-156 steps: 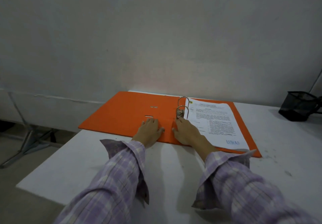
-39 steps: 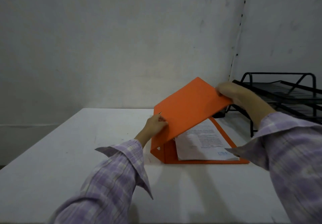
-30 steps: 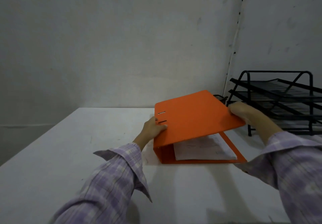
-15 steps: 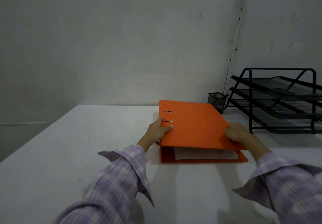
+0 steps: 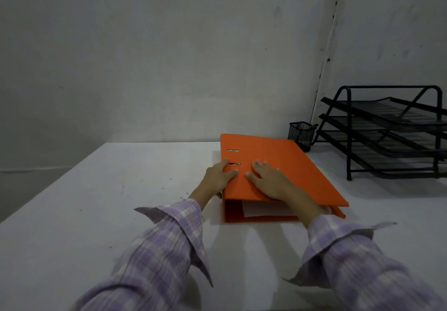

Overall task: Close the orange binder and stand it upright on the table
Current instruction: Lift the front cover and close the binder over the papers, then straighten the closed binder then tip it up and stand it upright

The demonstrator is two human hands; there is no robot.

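The orange binder [image 5: 290, 165] lies flat on the white table [image 5: 96, 202] with its cover down, spine to the left. White paper shows at its near open end. My left hand [image 5: 219, 177] rests at the spine edge, thumb on the cover near the two slots and fingers along the spine side. My right hand [image 5: 268, 181] lies flat, palm down with fingers spread, on the cover beside it. Neither hand lifts the binder.
A black wire letter tray [image 5: 387, 136] with three tiers stands at the right. A black mesh pen cup [image 5: 302, 135] sits behind the binder near the wall corner. The table's left edge runs diagonally at the far left.
The cover came down from raised to flat on the pages. My right hand left the cover's right edge and now lies flat on top near my left hand.
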